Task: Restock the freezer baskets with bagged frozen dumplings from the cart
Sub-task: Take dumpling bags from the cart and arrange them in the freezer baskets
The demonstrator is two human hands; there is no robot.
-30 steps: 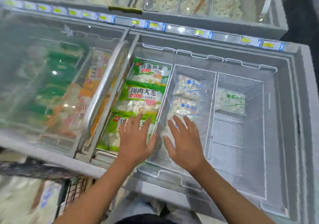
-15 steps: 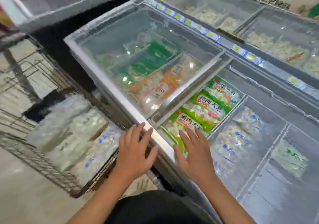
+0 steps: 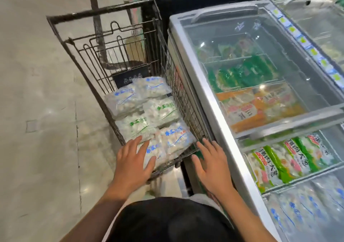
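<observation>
Cut off and blurred, as I see it

The white chest freezer (image 3: pixel 210 100) runs off frame at three o'clock; the clear blue-printed dumpling bags (image 3: pixel 301 213) at five o'clock are smeared.

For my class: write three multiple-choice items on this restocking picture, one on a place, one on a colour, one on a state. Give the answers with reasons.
1. Where is the cart?
A. left of the freezer
B. right of it
C. inside it

2. Print colours on the cart's dumpling bags?
A. red and black
B. blue and green
C. only orange

3. The left hand is:
A. clenched
B. open, over the nearest bag
C. out of view

Answers: 1 A, the cart stands against the freezer's left side. 2 B, both colours show. 3 B, its fingers are spread, as are the right hand's.
</observation>
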